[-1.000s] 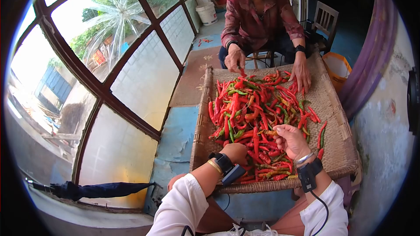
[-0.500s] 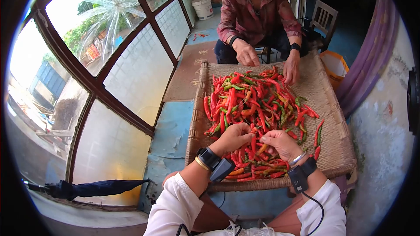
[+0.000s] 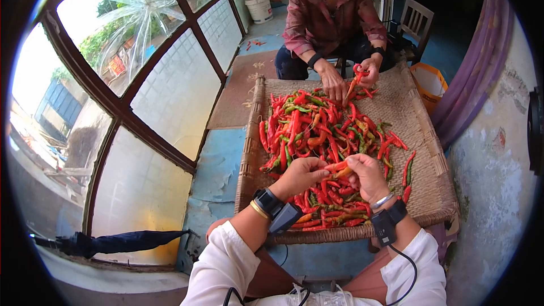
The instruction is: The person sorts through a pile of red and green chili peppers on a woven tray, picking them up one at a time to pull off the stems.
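Both my hands are over the near part of a heap of red and green peppers [image 3: 294,127] on a woven tray [image 3: 428,164]. Between them is a red pepper [image 3: 336,167], held roughly level. My left hand [image 3: 303,177] pinches its left end, and my right hand [image 3: 367,177] grips its right end, with an orange pepper [image 3: 344,173] just beneath those fingers. The fingertips of both hands are close together. More peppers lie under and around my wrists.
Across the tray sits a co-worker [image 3: 334,17], one hand on the heap, the other holding peppers. A window stands left, with a folded umbrella [image 3: 124,242] below. A yellow-rimmed container [image 3: 428,82], chair [image 3: 416,22] and white bucket [image 3: 260,8] are farther back.
My hands have risen slightly, and a red pepper now shows between them. The co-worker's watch-side hand has lifted with peppers, while the other hand has moved down onto the heap.
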Demonstrator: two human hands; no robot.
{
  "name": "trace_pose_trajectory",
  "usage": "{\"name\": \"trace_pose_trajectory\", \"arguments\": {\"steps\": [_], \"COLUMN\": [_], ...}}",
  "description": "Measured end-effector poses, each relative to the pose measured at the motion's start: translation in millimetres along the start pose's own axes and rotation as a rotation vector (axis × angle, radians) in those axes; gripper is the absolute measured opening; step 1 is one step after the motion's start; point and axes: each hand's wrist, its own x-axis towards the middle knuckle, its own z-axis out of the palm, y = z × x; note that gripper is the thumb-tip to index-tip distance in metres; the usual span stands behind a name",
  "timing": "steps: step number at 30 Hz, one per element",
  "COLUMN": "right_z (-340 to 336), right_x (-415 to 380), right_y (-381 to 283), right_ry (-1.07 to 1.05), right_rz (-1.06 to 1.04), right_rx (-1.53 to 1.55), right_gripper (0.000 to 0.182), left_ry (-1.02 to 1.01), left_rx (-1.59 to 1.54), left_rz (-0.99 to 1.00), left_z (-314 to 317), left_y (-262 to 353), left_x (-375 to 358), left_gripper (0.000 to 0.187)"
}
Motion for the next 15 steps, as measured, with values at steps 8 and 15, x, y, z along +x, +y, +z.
{"name": "trace_pose_trajectory", "arguments": {"steps": [8, 15], "right_z": [-1, 6], "right_x": [1, -3], "right_y": [4, 7], "right_ry": [0.149, 0.106], "right_rz": [-0.038, -0.081], "right_rx": [0.285, 0.233], "right_gripper": [0.014, 0.018], "left_ry": [0.019, 0.018], "left_rx": [0.098, 0.102], "left_rz": [-0.088, -0.041], "left_z": [2, 9], "left_y": [-7, -1], "left_x": [2, 0], "left_gripper": [0.026, 0.070]}}
